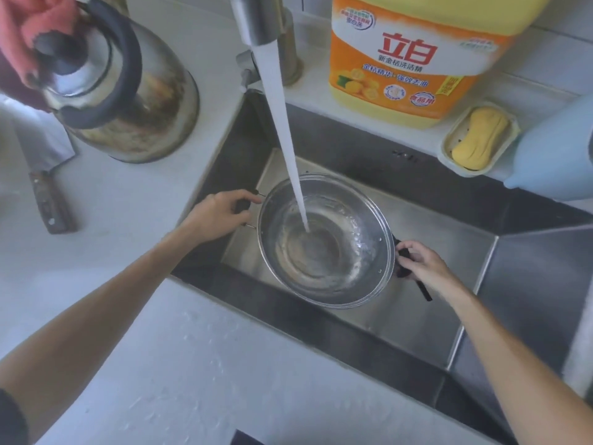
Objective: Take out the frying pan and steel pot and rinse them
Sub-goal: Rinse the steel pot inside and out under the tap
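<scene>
Round shiny steel pot (325, 240) in the sink (417, 319), shallow water pooling inside under the tap stream (282, 123), left hand (218, 215) and right hand (423, 261) fingers curled round its black side handles, tarnished kettle (128, 91) on the pale table (128, 364), yellow soap (481, 138) in its tray

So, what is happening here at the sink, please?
A person is rinsing a steel pot in the sink. The left hand and the right hand each hold one side handle. Water runs from the tap into the pot. A kettle stands on the counter beside the sink.
</scene>
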A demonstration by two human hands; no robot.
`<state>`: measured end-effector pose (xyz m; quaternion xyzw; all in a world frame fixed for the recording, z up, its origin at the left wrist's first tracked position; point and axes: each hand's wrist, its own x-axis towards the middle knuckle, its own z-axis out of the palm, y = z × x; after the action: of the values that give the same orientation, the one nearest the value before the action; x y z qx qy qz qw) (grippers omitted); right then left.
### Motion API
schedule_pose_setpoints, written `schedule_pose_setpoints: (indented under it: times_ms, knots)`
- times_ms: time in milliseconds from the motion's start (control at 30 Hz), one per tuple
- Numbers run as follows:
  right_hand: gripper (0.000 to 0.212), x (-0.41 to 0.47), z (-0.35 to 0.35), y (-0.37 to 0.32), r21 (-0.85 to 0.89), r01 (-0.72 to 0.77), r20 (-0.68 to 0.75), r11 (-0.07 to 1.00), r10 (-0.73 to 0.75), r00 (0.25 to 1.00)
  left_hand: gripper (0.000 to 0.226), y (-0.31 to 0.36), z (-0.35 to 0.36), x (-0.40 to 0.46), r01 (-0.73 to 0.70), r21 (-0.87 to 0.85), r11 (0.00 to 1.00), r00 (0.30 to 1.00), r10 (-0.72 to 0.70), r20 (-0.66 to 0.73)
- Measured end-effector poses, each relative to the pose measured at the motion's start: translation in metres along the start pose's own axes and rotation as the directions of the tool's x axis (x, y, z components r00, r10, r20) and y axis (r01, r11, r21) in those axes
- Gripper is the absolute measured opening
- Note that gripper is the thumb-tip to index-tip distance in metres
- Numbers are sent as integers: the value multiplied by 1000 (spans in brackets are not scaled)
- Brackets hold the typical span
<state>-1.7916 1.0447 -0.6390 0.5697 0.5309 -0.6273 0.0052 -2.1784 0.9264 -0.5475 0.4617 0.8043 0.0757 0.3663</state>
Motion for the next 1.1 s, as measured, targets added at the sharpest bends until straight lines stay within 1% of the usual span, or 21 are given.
schedule_pose_setpoints:
  times_ms: [67,133,200,267,333,400,467,533,600,633,667,733,800,867,933,1000,1067,1100]
  knots:
    - [13,-6,-17,-15,-10,9,8,1000,-9,1000,31,-2,-7,-7,34,-23,999,998,-32,62]
    - [12,-13,-36,-37,-47,56,-13,997,-56,998,27,-4,-5,-12,69,-37,997,980,-61,191]
    - [13,-24,-52,-63,-94,144,-44,985,-149,988,16,-6,0,-15,70,-18,997,941,-60,333]
    - [14,-38,-61,-88,-186,232,-73,955,-249,966,9,-6,8,-17,48,24,999,893,-53,447]
    - [15,-54,-68,-106,-239,321,-80,916,-348,934,14,-1,19,-22,39,38,999,874,-52,482]
    - [14,-66,-73,-115,-255,399,-67,881,-428,901,20,2,31,-26,64,-3,998,905,-57,422]
    - [17,-74,-79,-114,-291,437,-54,851,-470,881,21,6,37,-33,95,-94,991,947,-61,315]
    - [21,-76,-81,-106,-313,440,-73,842,-483,872,20,8,36,-41,94,-150,984,975,-60,215]
    - [13,-76,-75,-95,-300,425,-138,854,-479,867,18,9,29,-50,81,-137,987,992,-67,105]
    - [10,-74,-67,-88,-266,421,-175,867,-473,863,18,9,24,-55,72,-112,991,997,-67,41]
    - [17,-72,-57,-80,-227,419,-223,879,-465,857,18,9,18,-60,53,-84,995,998,-56,-26]
    - [31,-66,-31,-60,-115,403,-299,908,-419,857,26,9,-2,-71,-22,-29,999,988,18,-155]
    - [28,-63,-2,-44,50,357,-306,933,-326,894,36,14,-26,-83,-109,0,994,962,106,-250]
    - [23,-60,25,-30,182,280,-256,943,-229,939,43,24,-48,-91,-161,-12,987,933,148,-328]
    - [24,-57,42,-21,233,221,-194,947,-178,965,37,39,-61,-94,-172,-29,985,910,148,-387]
    - [24,-55,51,-18,259,179,-142,949,-146,979,32,51,-65,-93,-140,-45,989,904,109,-413]
    - [22,-54,48,-16,243,155,-146,958,-121,982,32,54,-65,-91,-46,-58,997,915,19,-404]
    - [21,-54,43,-18,239,147,-171,960,-107,979,31,51,-64,-90,10,-39,999,928,-24,-372]
